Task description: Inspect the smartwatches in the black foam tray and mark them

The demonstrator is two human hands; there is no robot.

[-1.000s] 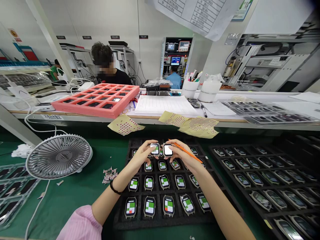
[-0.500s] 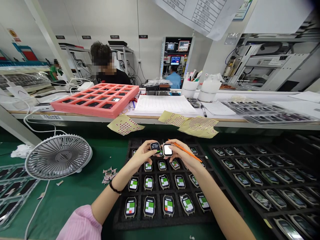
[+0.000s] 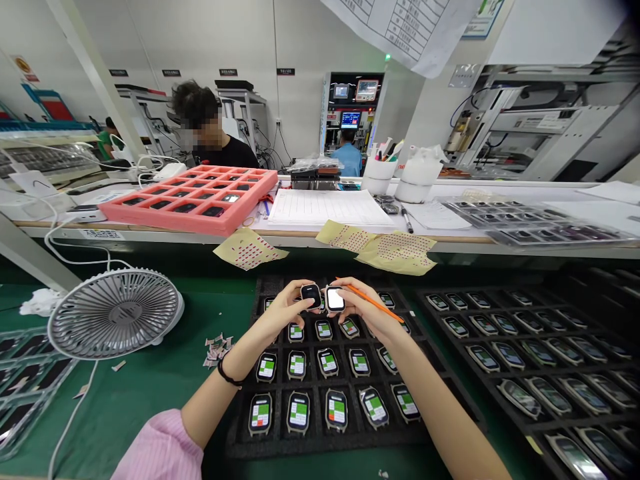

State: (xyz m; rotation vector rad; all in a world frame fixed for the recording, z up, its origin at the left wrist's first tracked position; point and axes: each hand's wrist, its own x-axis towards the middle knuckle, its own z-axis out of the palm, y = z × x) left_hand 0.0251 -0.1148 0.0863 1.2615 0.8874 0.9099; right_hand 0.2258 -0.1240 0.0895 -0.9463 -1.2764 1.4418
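My left hand point(image 3: 289, 306) is closed around a smartwatch point(image 3: 311, 295) with a mostly dark screen, its thumb on the lower edge. Beside it, my right hand point(image 3: 363, 301) grips a second smartwatch point(image 3: 335, 299) whose screen glows white. An orange stick-like tool point(image 3: 375, 302), perhaps tweezers or a pen, also lies in the right hand, pointing back along the wrist. Both watches are held above a black foam tray point(image 3: 313, 441). In its compartments lie several strapless smartwatches point(image 3: 297, 365) showing green and white screens; my hands and forearms hide some of them.
A second black tray point(image 3: 505, 371) of watches stands at right. A white fan point(image 3: 117, 313) and paper scraps point(image 3: 217, 350) are at left. On the shelf above rest a pink foam tray point(image 3: 170, 217), papers point(image 3: 327, 208) and cups point(image 3: 379, 177). Dotted yellow sheets point(image 3: 397, 253) hang from its edge.
The left watch's screen has gone from text lines with a green patch to nearly all dark. Both hands stay in place. A person across the shelf has shifted slightly left.
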